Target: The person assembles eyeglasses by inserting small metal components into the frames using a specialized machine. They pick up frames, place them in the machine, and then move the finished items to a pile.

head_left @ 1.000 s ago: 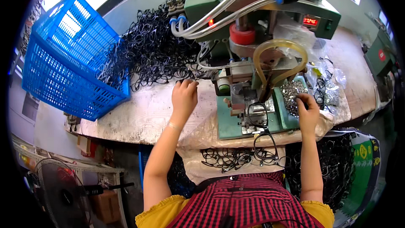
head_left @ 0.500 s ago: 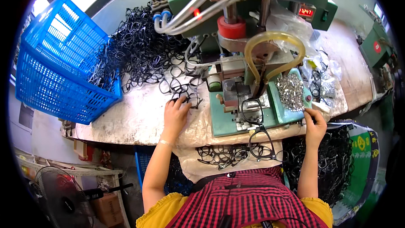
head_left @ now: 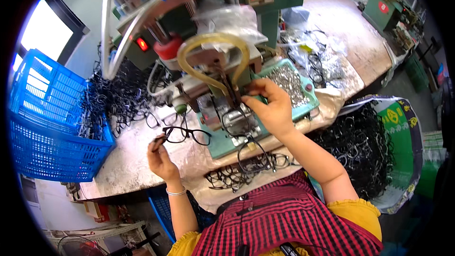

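Note:
My left hand (head_left: 162, 159) is raised over the near left part of the bench, its fingertips closed on one end of a black eyeglass frame (head_left: 190, 131). The frame's two rims stick out to the right, beside the machine's base. My right hand (head_left: 273, 109) is up at the green press machine (head_left: 222, 146), thumb and forefinger pinched close to its working head. Whatever lies between those fingertips is too small to make out. Another black eyeglass frame (head_left: 240, 159) sits in the press, one rim at the metal fixture (head_left: 244, 137) and the other hanging toward me.
Small metal parts fill a green tray (head_left: 310, 100) right of the press. A blue basket (head_left: 57, 154) and a heap of black frames (head_left: 125, 85) are at left. More frames lie on my lap cloth (head_left: 208, 198) and in a sack (head_left: 403, 161). A yellowish hose (head_left: 182, 53) loops above.
My left hand has lifted an eyeglass frame off the bench and drawn it nearer. My right hand has gone from the tray's near corner to the press head. The view has turned rightward.

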Action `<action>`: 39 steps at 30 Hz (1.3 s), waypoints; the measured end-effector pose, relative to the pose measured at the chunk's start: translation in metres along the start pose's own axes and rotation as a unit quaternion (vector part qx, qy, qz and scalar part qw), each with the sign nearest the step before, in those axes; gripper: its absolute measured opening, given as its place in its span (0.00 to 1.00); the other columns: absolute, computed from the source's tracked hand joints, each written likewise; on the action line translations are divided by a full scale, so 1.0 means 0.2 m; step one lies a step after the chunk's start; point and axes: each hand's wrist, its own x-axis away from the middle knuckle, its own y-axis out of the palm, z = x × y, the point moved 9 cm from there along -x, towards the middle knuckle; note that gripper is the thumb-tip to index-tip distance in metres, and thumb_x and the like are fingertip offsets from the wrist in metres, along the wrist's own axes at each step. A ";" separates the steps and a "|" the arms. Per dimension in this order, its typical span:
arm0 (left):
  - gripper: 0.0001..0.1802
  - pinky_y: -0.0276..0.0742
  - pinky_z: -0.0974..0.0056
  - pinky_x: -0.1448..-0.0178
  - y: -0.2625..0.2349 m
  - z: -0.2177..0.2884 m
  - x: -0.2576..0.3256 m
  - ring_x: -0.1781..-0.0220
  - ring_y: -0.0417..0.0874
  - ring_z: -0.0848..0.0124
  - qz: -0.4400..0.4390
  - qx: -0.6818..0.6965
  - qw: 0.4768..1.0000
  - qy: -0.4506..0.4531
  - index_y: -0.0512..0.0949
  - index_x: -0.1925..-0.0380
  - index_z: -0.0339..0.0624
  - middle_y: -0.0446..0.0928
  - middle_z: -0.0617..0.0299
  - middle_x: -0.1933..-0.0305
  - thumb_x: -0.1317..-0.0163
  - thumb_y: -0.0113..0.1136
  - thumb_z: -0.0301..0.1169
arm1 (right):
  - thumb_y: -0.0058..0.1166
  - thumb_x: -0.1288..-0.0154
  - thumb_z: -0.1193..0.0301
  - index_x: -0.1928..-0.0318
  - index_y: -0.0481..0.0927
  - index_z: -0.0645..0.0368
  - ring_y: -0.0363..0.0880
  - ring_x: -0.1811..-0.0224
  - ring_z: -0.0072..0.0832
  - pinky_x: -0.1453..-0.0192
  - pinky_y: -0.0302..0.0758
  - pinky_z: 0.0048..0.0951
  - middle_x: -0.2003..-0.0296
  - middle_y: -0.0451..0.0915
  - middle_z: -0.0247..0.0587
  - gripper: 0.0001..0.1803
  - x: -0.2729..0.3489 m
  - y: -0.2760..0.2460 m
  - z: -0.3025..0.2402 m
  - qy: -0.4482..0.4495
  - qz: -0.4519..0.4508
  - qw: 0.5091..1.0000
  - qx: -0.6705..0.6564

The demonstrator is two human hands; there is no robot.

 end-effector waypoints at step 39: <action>0.22 0.77 0.49 0.36 0.68 0.82 0.16 0.47 0.84 0.53 -0.334 -0.035 0.899 0.282 0.82 0.53 0.40 0.82 0.52 0.43 0.53 0.68 0.23 | 0.61 0.38 0.75 0.60 0.87 0.59 0.84 0.50 0.38 0.48 0.79 0.36 0.56 0.86 0.42 0.07 -0.04 -0.36 0.27 -0.148 0.023 0.871 0.467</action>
